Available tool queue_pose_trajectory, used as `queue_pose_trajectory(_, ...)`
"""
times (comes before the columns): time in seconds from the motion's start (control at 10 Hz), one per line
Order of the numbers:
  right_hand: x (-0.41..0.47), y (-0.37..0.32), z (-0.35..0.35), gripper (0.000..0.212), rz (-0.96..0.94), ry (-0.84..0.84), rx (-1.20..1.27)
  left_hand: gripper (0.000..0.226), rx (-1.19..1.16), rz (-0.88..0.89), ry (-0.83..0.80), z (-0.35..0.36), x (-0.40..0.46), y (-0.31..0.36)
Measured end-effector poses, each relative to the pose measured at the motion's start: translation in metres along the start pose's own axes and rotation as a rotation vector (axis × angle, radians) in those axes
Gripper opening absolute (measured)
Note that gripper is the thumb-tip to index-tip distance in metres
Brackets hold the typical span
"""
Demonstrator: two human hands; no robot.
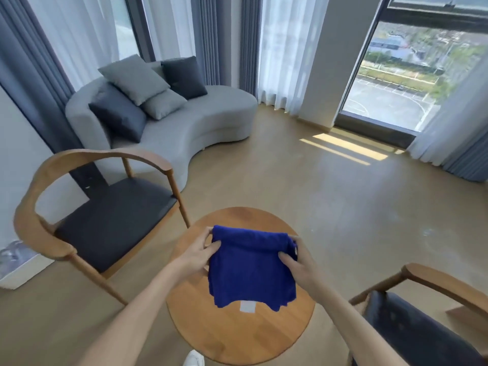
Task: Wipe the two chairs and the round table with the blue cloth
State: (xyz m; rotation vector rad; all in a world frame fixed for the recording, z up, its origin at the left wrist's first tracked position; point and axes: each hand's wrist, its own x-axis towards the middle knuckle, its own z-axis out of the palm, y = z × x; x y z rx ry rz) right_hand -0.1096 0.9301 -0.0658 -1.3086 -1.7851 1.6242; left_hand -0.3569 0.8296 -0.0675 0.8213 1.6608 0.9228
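Head view, both hands pinching blue cloth, right chair cropped

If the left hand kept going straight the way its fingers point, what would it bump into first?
The left hand points rightward and already pinches the blue cloth at its top corner. Going on, it would likely push through the cloth toward the right hand, above the round table; depth is hard to judge.

Two chairs, one round table, one blue cloth, one sofa, five cushions, two hands
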Motion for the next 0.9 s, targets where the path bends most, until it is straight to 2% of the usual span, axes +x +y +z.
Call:
queue_pose_trajectory(0.2, 0.048, 0.009, 0.075, 0.022, 0.243, 0.048, 0.13, 0.014, 0.004, -0.167, -0.122, -0.068, 0.067, -0.031)
queue_pose_trajectory(0.5, 0.087, 0.064, 0.116, 0.026, 0.642, 0.109, 0.263, 0.021, -0.001, -0.471, -0.244, -0.075, 0.139, -0.084)
queue_pose_trajectory(0.7, 0.133, 0.111, 0.119, 0.027, 0.735, 0.179, 0.33, 0.031, -0.024, -0.549, -0.268, -0.059, 0.203, -0.118)
queue_pose_trajectory(0.8, 0.155, 0.136, 0.118, 0.037, 0.772, 0.197, 0.306, 0.042, 0.026, -0.52, -0.27, -0.051, 0.235, -0.14)
queue_pose_trajectory(0.9, 0.17, 0.16, 0.112, 0.052, 0.79, 0.223, 0.142, 0.055, 0.183, -0.483, -0.173, -0.044, 0.254, -0.159)
